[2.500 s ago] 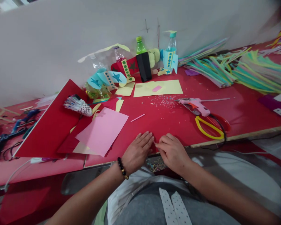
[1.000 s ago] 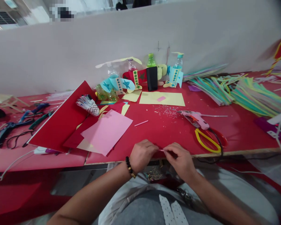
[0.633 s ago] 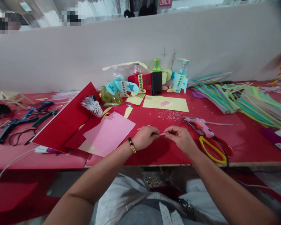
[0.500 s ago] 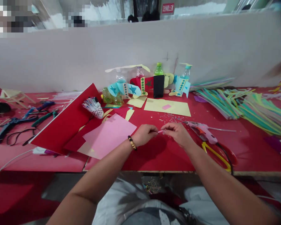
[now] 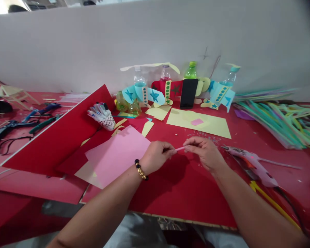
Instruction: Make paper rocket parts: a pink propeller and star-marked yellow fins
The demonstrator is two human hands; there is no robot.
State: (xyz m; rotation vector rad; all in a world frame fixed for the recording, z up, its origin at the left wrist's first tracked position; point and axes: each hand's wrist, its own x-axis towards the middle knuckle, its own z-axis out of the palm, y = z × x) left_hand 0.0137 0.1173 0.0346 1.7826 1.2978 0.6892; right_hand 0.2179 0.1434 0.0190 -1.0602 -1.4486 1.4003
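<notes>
The left hand (image 5: pixel 155 157) and right hand (image 5: pixel 208 154) each pinched an end of a thin pink stick (image 5: pixel 180 148), perhaps rolled paper, between closed fingertips above the red tabletop (image 5: pixel 178 196). The step in hand looked like firming or adjusting it; the next move seemed to call for light, even finger pressure.

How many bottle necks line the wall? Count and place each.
4, left to right: clear neck above blue wings; purple-capped one above red paper; green-capped one behind the phone; teal-capped one rightmost. More may be hidden.
</notes>
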